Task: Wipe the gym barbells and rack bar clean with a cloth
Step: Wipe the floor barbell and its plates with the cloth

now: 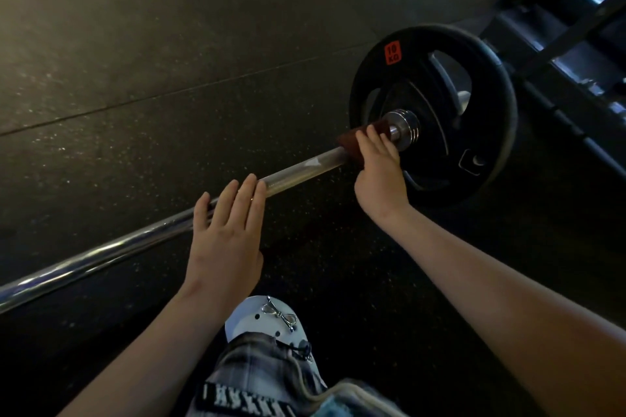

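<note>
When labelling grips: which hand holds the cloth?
The right hand: it grips the red-brown cloth on the bar; the left hand rests flat on it.

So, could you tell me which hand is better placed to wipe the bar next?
Right: the right hand grips the cloth around the bar by the plate; the left hand rests flat, holding nothing.

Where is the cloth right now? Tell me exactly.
In the head view the cloth sits right of centre, wrapped round the barbell bar and gripped by the right hand, just short of the steel collar and the 10 kg plate.
</note>
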